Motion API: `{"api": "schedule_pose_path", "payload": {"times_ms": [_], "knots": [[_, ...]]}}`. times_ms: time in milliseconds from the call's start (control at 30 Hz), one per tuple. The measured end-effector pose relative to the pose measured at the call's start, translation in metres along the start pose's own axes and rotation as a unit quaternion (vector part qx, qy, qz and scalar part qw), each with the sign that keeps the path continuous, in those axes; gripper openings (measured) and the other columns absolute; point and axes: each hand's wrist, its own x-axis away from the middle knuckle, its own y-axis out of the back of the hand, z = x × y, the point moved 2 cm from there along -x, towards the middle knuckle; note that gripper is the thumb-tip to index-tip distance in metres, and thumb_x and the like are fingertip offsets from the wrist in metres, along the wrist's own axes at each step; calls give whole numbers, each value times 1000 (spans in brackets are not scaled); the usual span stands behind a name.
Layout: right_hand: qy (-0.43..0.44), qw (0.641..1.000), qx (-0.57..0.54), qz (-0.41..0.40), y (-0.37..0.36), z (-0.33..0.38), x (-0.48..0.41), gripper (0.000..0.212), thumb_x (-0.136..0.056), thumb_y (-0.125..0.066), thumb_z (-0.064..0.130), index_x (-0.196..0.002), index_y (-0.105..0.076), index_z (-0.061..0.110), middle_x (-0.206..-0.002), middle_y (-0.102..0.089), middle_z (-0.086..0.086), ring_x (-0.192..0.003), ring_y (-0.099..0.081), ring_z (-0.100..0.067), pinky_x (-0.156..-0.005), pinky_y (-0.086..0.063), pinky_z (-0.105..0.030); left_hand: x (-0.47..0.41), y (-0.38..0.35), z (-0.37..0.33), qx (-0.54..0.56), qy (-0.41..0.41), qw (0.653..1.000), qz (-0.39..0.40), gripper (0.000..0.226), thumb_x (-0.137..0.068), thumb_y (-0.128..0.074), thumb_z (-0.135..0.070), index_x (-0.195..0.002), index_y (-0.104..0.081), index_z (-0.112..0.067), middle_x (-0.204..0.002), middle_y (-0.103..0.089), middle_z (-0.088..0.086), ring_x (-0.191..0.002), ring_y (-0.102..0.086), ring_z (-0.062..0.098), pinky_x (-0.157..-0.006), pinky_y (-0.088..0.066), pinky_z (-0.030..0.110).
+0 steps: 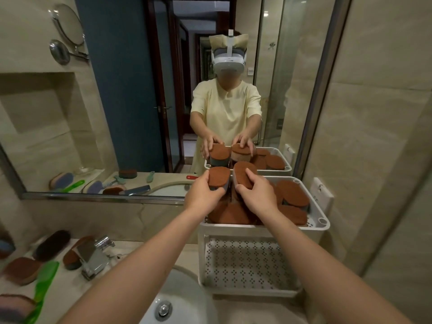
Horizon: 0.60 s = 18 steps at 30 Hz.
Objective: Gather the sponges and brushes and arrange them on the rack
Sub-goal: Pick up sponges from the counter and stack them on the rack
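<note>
A white two-tier rack (261, 229) stands on the counter at the right, against the mirror. Its top tier holds several brown-topped grey sponges (292, 195). My left hand (203, 195) grips one brown sponge (218, 177) above the tier's far left corner. My right hand (257, 192) grips another brown sponge (243, 173) right beside it. The lower tier (245, 260) holds nothing I can see. On the counter at the left lie more sponges (22, 268), a dark brush (52, 244) and a green-handled brush (43, 286).
A chrome faucet (93, 256) stands left of the white basin (177, 305) below my arms. A large mirror (140, 90) covers the wall ahead, reflecting a person. A tiled wall with a white socket (321, 192) closes in on the right.
</note>
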Motion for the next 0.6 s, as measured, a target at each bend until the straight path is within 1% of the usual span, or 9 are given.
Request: {"api": "schedule_pose_path", "payload": {"times_ms": [33, 67, 133, 200, 233, 300, 400, 500, 600], "knots": [[-1, 1000, 27, -2, -1, -1, -1, 65, -87, -59, 44, -147, -38, 33, -152, -40, -3, -138, -37, -30, -111, -33, -48, 0, -2, 1, -12, -1, 1000, -6, 60, -74, -68, -39, -131, -50, -29, -107, -65, -12, -98, -62, 16, -73, -46, 27], [-1, 999, 50, -4, -2, -1, -2, 64, -87, -59, 46, -147, -39, 34, -152, -40, -2, -138, -36, -30, -112, -31, -48, -1, -4, 3, -29, -2, 999, -12, 62, -75, -68, -40, -133, -49, -28, -114, -64, -9, -102, -62, 17, -76, -48, 29], [-2, 996, 85, -11, -4, 0, -3, 63, -87, -57, 50, -146, -40, 35, -150, -42, -2, -136, -37, -30, -111, -30, -46, -1, -7, 5, -76, -11, 997, -24, 73, -76, -69, -45, -141, -42, -26, -129, -58, -4, -112, -58, 19, -83, -49, 32], [0, 993, 113, -14, -6, 0, -4, 63, -87, -56, 53, -145, -40, 35, -147, -46, -2, -134, -40, -29, -108, -30, -45, 0, -8, 5, -103, -15, 994, -42, 79, -75, -70, -50, -144, -39, -25, -136, -50, -2, -118, -54, 20, -88, -48, 33], [1, 992, 125, -15, -7, 1, -4, 63, -87, -54, 55, -145, -41, 35, -145, -47, -2, -134, -40, -29, -107, -30, -45, 1, -7, 4, -104, -14, 993, -49, 79, -74, -71, -52, -141, -41, -26, -136, -48, -2, -117, -54, 20, -87, -48, 33], [5, 990, 140, -16, -9, 1, -4, 62, -88, -50, 57, -145, -41, 35, -145, -48, -2, -134, -40, -28, -106, -30, -45, 2, -5, 4, -103, -3, 993, -63, 72, -69, -74, -55, -130, -46, -31, -131, -46, -5, -113, -56, 18, -80, -47, 31], [3, 988, 153, -4, -10, 2, -2, 59, -90, -40, 53, -146, -39, 35, -147, -45, -5, -134, -38, -30, -105, -27, -45, 4, -4, 4, -112, 4, 991, -71, 65, -64, -76, -57, -115, -44, -31, -123, -46, -7, -108, -56, 17, -76, -46, 31], [-10, 990, 137, 33, -10, 4, -2, 57, -93, -33, 46, -149, -32, 34, -154, -35, -9, -138, -32, -32, -109, -22, -47, 4, -4, 3, -104, -3, 993, -53, 68, -65, -76, -58, -115, -42, -27, -124, -45, -4, -110, -54, 18, -82, -50, 36], [-24, 993, 105, 46, -5, 9, 1, 58, -93, -34, 44, -151, -26, 36, -161, -18, -11, -144, -22, -33, -114, -15, -50, 4, -1, 4, -58, 6, 998, -32, 74, -65, -78, -55, -123, -41, -25, -128, -43, -3, -115, -51, 18, -90, -49, 37]]}}
